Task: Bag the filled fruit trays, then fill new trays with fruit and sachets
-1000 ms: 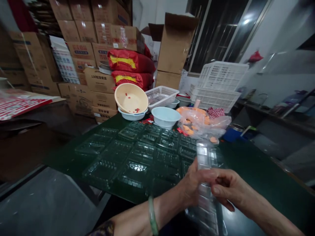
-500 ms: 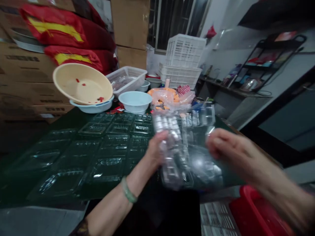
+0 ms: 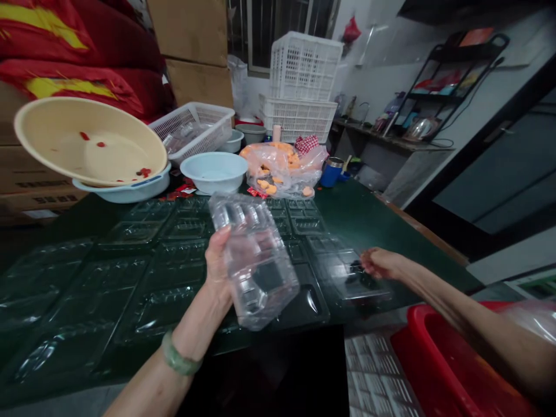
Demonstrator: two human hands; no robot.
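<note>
My left hand [image 3: 219, 260], with a green bangle at the wrist, grips a stack of clear plastic trays [image 3: 260, 260] by its left side. The stack is tilted above the green table. Further right, my right hand [image 3: 380, 262] is closed in a pinch at the right part of a single clear plastic tray [image 3: 347, 272], which is blurred and lies at or just above the tabletop. Rows of similar clear trays [image 3: 174, 255] are spread over the table to the left and behind the stack.
At the back stand a cream basin [image 3: 65, 145], a light blue basin [image 3: 215, 171], a bag of orange pieces [image 3: 282, 168] and a blue cup [image 3: 332, 172]. White crates [image 3: 304, 63] are piled behind. A red tub [image 3: 417, 347] sits below the table's right front edge.
My right hand has moved away from the stack, down and out to the right, with a single tray. The stack in my left hand has shifted left in view as the head turned right.
</note>
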